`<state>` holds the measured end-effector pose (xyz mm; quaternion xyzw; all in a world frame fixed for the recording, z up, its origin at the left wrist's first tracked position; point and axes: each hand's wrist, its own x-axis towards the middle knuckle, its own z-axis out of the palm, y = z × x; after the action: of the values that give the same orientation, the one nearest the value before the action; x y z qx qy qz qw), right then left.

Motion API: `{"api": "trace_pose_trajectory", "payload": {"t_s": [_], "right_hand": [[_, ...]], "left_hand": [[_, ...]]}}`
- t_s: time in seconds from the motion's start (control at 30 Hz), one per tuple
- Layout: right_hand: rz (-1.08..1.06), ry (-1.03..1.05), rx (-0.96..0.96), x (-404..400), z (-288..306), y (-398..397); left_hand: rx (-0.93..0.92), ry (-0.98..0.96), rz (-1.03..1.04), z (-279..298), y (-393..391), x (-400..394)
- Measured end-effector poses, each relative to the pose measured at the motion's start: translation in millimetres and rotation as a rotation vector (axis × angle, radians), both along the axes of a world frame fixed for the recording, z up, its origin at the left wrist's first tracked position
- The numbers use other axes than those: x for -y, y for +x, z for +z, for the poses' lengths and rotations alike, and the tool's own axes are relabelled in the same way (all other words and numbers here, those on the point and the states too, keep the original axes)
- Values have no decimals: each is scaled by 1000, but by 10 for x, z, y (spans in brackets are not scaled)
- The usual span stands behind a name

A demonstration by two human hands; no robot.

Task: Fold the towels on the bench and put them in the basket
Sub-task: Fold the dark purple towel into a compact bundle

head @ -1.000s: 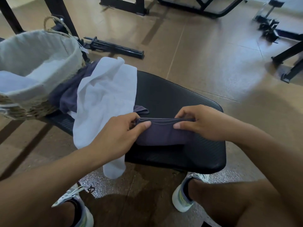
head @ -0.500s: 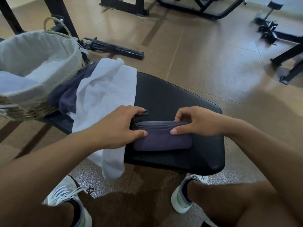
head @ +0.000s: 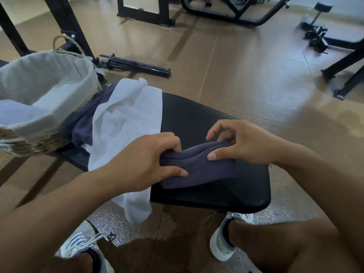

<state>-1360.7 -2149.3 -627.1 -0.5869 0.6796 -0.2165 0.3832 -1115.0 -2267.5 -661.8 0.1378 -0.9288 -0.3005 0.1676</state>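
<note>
black gym bench, folded purple towel up front.
left hand grips its left end, right hand pinches the top edge; white towel beside, basket far left.

Dark purple folded towel, white towel, black ribbed bench, grey-lined woven basket, tan floor

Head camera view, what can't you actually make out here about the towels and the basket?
- Basket: cut off by the left edge; its wall hides most of what lies inside.
- Second purple towel: largely covered by the white towel and the basket, so its size is unclear.
- Folded purple towel: both ends hidden under the left hand and right hand.
- Bench: far end hidden behind the basket.
</note>
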Motion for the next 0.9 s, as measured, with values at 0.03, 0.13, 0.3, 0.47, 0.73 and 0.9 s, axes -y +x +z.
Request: {"api": "trace_pose_trajectory", "payload": {"t_s": [0.03,0.13,0.3,0.47,0.73,0.9], "right_hand": [[-14,-29,-20,4,5,12],[-122,-184,1,15,12,91],[-67,-310,47,1,89,322],[-13,-360,-17,-41,146,554],[-85,46,140,-27,62,524],[-198,23,218,41,51,384]], "left_hand": [[-3,-12,14,2,4,-8],[33,132,97,-16,52,-13],[146,277,94,-12,72,-163],[-20,306,123,54,50,-246],[-370,1130,372,142,21,-193],[-390,1171,489,127,27,-46]]}}
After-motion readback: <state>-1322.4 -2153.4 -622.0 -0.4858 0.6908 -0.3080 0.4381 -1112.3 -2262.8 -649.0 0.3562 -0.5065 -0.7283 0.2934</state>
